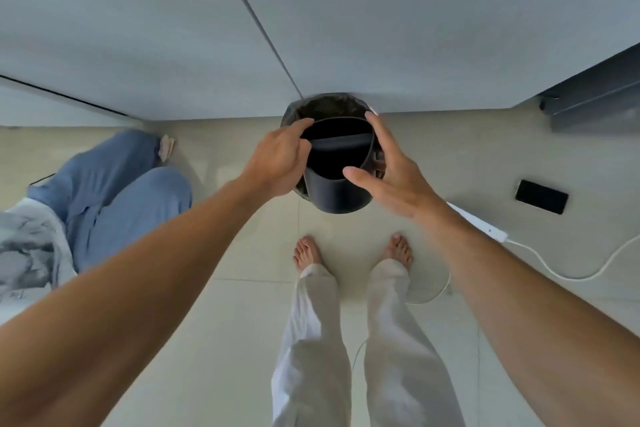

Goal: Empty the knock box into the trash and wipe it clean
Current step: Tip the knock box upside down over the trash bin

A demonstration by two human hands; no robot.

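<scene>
A black round knock box [334,192] with a bar across its mouth is held in the air over a trash bin [325,104] lined with a dark bag. The box's open mouth faces me and tilts toward the bin. My left hand [280,159] grips the box's left rim, thumb over the edge near the bar. My right hand [391,166] is at the right rim with fingers spread; the index finger rests on the rim and the thumb lies across the front wall. The inside of the box looks dark; I cannot tell what it holds.
The bin stands on a pale tiled floor against grey cabinet doors [173,28]. A second person in blue trousers [114,191] crouches at the left. A white power strip [481,225] with cable and a black phone [541,196] lie on the floor at the right. My bare feet [308,253] stand below the box.
</scene>
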